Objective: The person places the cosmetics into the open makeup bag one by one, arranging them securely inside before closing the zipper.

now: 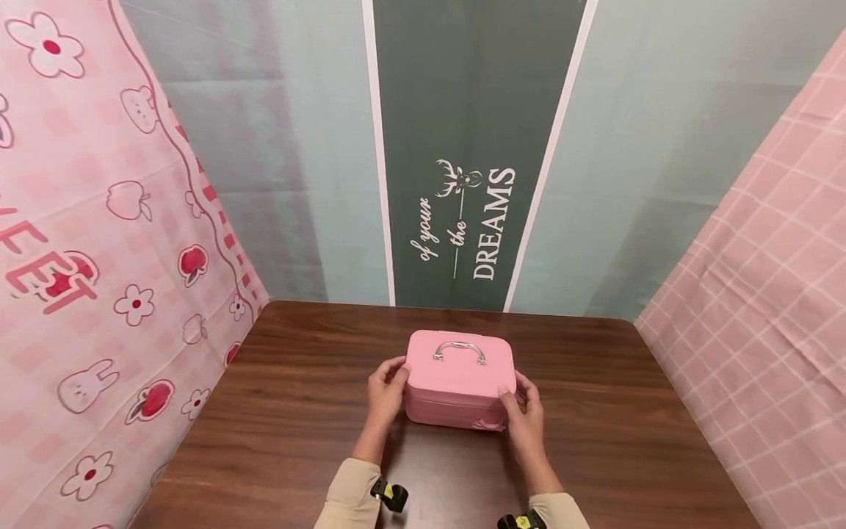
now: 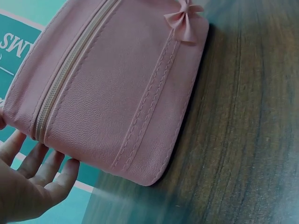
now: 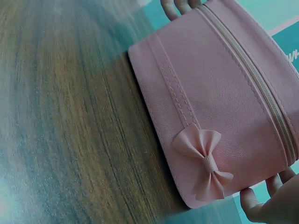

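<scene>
A pink cosmetic case point(image 1: 456, 367) with rounded corners is on the brown wooden table, its lid closed. On top is a silver handle point(image 1: 459, 346). A zipper point(image 2: 70, 65) runs around the case below its lid, and a pink bow point(image 3: 205, 161) decorates the lower front by the right corner. My left hand point(image 1: 386, 393) grips the case's left side, thumb near the lid's edge and fingers along the side wall. The right side is held by my right hand point(image 1: 526, 422), with its thumb at the lid's front corner and the fingers bent against the side.
The wooden table point(image 1: 297, 411) spreads around the case. Behind its far edge hangs a blue-green curtain point(image 1: 330, 184) with a dark lettered panel point(image 1: 463, 88). Pink patterned cloths hang along the left point(image 1: 99, 294) and right point(image 1: 760, 294) sides.
</scene>
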`<action>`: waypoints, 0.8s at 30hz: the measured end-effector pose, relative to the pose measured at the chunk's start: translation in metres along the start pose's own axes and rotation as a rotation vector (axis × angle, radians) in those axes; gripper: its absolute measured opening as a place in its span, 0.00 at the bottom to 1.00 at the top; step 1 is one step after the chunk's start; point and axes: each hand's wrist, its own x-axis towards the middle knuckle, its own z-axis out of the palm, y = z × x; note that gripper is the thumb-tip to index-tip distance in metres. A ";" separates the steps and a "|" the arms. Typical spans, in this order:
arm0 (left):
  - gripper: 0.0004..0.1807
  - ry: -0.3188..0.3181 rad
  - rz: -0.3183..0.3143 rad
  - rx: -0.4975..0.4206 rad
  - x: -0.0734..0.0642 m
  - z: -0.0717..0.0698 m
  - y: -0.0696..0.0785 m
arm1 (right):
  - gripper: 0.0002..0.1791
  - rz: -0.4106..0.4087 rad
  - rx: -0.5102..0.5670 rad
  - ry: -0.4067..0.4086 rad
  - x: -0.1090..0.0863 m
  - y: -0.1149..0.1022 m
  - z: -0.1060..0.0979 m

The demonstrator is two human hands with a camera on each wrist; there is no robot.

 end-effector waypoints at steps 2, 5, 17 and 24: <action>0.14 -0.008 0.008 -0.003 0.002 -0.001 -0.003 | 0.29 -0.002 -0.003 -0.004 -0.001 0.002 0.000; 0.14 -0.013 -0.003 -0.012 0.003 -0.003 -0.005 | 0.29 -0.005 -0.003 -0.002 -0.002 0.001 0.001; 0.16 -0.043 -0.019 -0.037 0.001 -0.003 -0.013 | 0.27 -0.033 -0.097 -0.029 0.007 0.005 -0.006; 0.16 -0.070 0.012 -0.017 0.001 -0.007 -0.017 | 0.27 -0.009 -0.144 -0.070 0.007 -0.001 -0.014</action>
